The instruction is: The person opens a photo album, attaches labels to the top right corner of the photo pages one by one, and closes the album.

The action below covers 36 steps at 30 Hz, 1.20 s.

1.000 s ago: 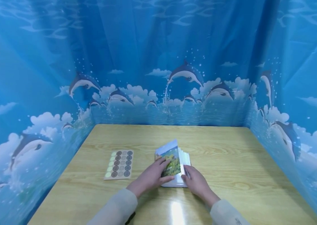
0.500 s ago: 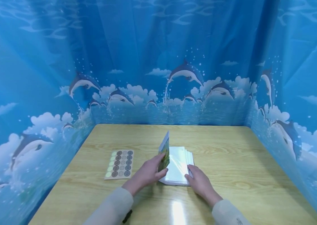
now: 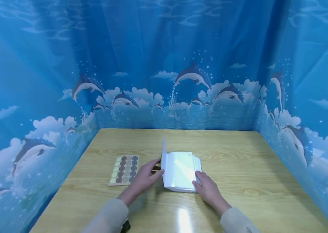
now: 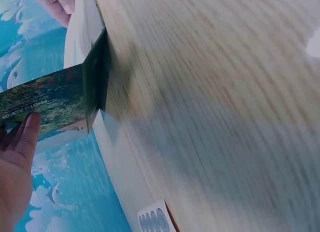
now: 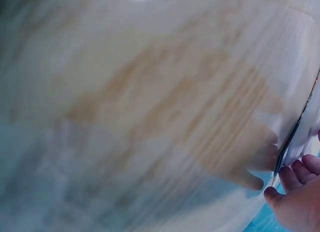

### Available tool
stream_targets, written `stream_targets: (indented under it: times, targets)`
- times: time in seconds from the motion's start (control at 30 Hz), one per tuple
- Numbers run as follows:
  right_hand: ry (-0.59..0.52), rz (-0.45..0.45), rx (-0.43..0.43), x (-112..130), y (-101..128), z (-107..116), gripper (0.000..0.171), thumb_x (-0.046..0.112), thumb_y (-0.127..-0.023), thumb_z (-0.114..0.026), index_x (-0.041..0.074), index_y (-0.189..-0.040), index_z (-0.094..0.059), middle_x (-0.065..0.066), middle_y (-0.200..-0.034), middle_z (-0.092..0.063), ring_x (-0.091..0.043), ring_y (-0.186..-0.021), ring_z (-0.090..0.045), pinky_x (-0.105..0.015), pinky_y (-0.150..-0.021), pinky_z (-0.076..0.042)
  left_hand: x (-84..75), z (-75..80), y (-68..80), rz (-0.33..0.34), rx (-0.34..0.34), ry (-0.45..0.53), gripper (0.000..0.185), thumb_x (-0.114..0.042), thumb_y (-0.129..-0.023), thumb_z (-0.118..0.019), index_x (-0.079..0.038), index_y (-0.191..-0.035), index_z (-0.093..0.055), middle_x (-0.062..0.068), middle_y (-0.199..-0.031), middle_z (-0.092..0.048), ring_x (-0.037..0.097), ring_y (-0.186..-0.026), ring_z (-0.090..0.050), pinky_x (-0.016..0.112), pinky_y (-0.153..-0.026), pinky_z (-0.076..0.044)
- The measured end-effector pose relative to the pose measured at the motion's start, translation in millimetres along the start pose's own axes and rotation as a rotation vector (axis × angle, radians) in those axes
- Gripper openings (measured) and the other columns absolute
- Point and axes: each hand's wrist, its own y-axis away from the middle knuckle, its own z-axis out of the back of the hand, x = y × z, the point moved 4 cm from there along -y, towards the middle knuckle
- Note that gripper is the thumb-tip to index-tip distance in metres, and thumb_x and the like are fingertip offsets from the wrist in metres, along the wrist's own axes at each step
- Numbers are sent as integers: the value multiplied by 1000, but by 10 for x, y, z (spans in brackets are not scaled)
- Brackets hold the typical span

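A photo album (image 3: 179,170) lies on the table with its front cover (image 4: 50,94) raised nearly upright on the left. The white inner page shows, glossy under the light. My left hand (image 3: 144,176) is at the cover's outer side, fingers fairly straight and touching the printed face; some fingertips are hidden behind it in the head view. At the album's right edge, my right hand (image 3: 208,191) holds the page block between thumb and fingers. In the right wrist view, its fingers (image 5: 300,172) bend around the dark cover edge.
A sheet of round stickers (image 3: 124,170) in several rows lies left of the album, close to my left hand. Blue dolphin-print curtains (image 3: 164,64) enclose the wooden table (image 3: 239,161) at the back and sides.
The cover has swung leftward from lying partly over the pages to nearly upright, uncovering the white page. My left hand has moved left with it; my right hand has stayed at the right edge.
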Motion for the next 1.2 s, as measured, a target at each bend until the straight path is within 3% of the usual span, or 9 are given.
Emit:
stream_targets:
  times: [0.17, 0.33, 0.6, 0.83, 1.0, 1.2]
  targets:
    - [2, -10, 5, 5, -3, 10, 49, 16, -99, -58, -10, -139, -46, -30, -142, -46, -47, -133, -41, -58, -112, -30, 63, 113, 74, 43, -85, 87, 56, -22, -97, -61, 4, -143, -45, 21, -124, -62, 30, -104, -64, 38, -86, -57]
    - [14, -14, -3, -23, -7, 25, 50, 17, -99, -57, -10, -140, -46, -31, -143, -46, -47, -133, -41, -58, -112, -30, 140, 187, 124, 92, -127, 186, 51, -14, -96, -60, 4, -141, -48, 15, -113, -66, 25, -95, -64, 37, -80, -57]
    - [7, -49, 19, -70, -10, 24, 51, 18, -100, -57, -9, -142, -44, -29, -145, -44, -46, -135, -39, -58, -113, -28, 287, 315, 203, 159, -165, 194, 45, -8, -91, -62, 5, -134, -56, 8, -92, -65, 20, -79, -62, 36, -72, -57]
    - [22, -57, 27, -93, -17, 30, 52, 18, -99, -57, -8, -142, -45, -29, -145, -44, -46, -135, -39, -58, -113, -28, 431, 393, 283, 213, -207, 235, 49, -2, -87, -64, 10, -134, -53, 15, -107, -64, 25, -82, -63, 29, -68, -56]
    - [18, -68, 33, -91, -11, 41, 52, 19, -100, -57, -8, -142, -44, -28, -146, -43, -45, -136, -38, -58, -113, -27, 532, 416, 367, 253, -206, 113, 46, -5, -87, -65, 8, -130, -56, 16, -110, -66, 24, -91, -65, 35, -77, -57]
    - [-9, -34, 20, -64, -2, 46, 51, 18, -99, -58, -9, -141, -46, -29, -144, -45, -46, -135, -39, -58, -113, -28, 626, 433, 445, 290, -181, -19, 36, -8, -89, -65, 6, -122, -62, 9, -97, -66, 19, -83, -63, 35, -73, -56]
